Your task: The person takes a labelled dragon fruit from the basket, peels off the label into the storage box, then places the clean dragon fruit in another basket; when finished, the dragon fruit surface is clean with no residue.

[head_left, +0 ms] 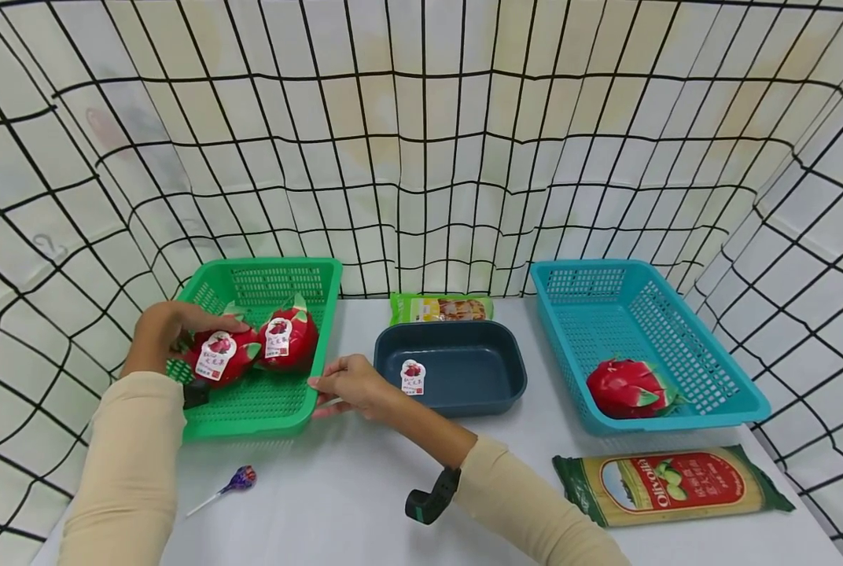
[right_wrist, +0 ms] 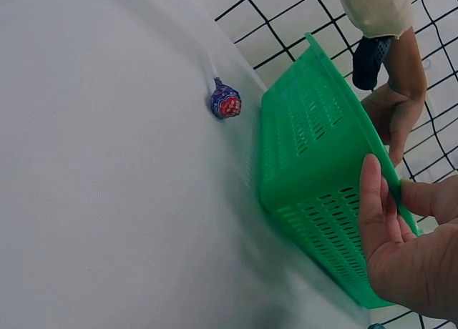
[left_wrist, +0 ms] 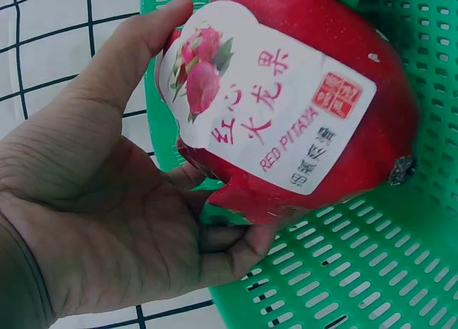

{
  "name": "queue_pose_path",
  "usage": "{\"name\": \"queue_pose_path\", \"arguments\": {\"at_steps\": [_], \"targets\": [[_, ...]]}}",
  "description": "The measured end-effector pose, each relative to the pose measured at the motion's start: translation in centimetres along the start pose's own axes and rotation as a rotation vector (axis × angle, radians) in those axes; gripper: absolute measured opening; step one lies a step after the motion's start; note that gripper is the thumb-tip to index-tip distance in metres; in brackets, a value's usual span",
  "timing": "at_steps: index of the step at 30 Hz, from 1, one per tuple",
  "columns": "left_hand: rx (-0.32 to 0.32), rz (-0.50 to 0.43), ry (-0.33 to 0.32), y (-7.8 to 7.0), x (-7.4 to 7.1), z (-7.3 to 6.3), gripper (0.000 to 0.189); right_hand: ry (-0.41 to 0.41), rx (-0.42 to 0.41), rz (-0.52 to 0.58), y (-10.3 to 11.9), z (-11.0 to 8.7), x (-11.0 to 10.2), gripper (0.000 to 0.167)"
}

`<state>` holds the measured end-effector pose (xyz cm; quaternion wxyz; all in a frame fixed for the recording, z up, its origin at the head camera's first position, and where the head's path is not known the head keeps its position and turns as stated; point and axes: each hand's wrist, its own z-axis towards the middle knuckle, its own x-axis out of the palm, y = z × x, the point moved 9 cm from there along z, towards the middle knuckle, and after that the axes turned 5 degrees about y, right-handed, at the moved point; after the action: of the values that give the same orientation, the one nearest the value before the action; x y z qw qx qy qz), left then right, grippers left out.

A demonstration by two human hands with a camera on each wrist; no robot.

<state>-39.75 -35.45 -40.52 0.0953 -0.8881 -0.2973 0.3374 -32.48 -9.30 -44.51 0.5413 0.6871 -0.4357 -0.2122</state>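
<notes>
Inside a green basket (head_left: 273, 405), my left hand (head_left: 181, 316) grips a red dragon fruit (left_wrist: 343, 50) with a white "RED PITAYA" label. Its thumb lies along the label's edge and its fingers curl underneath. A second labelled dragon fruit (head_left: 303, 350) sits just to the right in the same basket. My right hand (right_wrist: 408, 250) pinches the basket's right rim, thumb on the inner side and fingers against the outer wall.
A lollipop (head_left: 241, 478) lies before the green basket. A dark blue tray (head_left: 457, 402) with a sticker (head_left: 413, 379) stands mid-table, a green packet (head_left: 443, 308) behind it. Rightward, a blue basket (head_left: 598, 314) holds another dragon fruit (head_left: 623, 389), with a spaghetti pack (head_left: 676, 483) in front. Black mesh surrounds the table.
</notes>
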Motion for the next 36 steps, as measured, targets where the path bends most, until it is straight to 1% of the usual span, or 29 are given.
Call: {"name": "queue_pose_path", "arguments": {"at_steps": [5, 7, 11, 18, 21, 23, 26, 28, 30, 33, 36], "targets": [[0.019, -0.154, 0.051, 0.5, 0.6, 0.2, 0.122, 0.003, 0.000, 0.002, 0.0, 0.1, 0.0, 0.010], [0.032, -0.181, 0.056, 0.5, 0.7, 0.3, 0.120, 0.002, -0.002, -0.001, 0.1, 0.1, 0.0, 0.010], [0.049, -0.176, 0.022, 0.4, 0.3, 0.2, 0.118, -0.006, -0.011, -0.007, 0.4, 0.1, 0.0, 0.011], [0.051, -0.166, -0.046, 0.6, -0.7, -0.4, 0.116, -0.024, -0.019, -0.001, 0.4, -0.2, 0.2, 0.011], [0.081, -0.179, -0.081, 0.4, -1.1, -0.6, 0.119, -0.041, -0.021, -0.001, 0.3, -0.3, 0.1, 0.011], [0.101, -0.193, -0.121, 0.3, -1.6, -0.6, 0.123, -0.044, -0.027, -0.003, 0.2, -0.4, 0.0, 0.011], [0.137, -0.223, -0.186, 0.1, -2.4, -0.9, 0.126, -0.042, -0.043, -0.003, 0.2, -0.4, 0.0, 0.012], [0.156, -0.259, -0.211, 0.1, -2.7, -1.1, 0.125, -0.045, -0.047, -0.001, 0.3, -0.4, -0.1, 0.012], [0.169, -0.301, -0.210, 0.0, -2.8, -1.4, 0.121, -0.050, -0.047, 0.001, 0.3, -0.4, -0.1, 0.012], [0.193, -0.358, -0.187, -0.1, -2.5, -1.8, 0.114, -0.053, -0.046, 0.015, 0.2, -0.4, -0.2, 0.012], [0.245, -0.387, -0.173, -0.7, -2.3, -2.1, 0.108, -0.067, -0.054, 0.031, 0.3, -0.6, -0.3, 0.014]]}}
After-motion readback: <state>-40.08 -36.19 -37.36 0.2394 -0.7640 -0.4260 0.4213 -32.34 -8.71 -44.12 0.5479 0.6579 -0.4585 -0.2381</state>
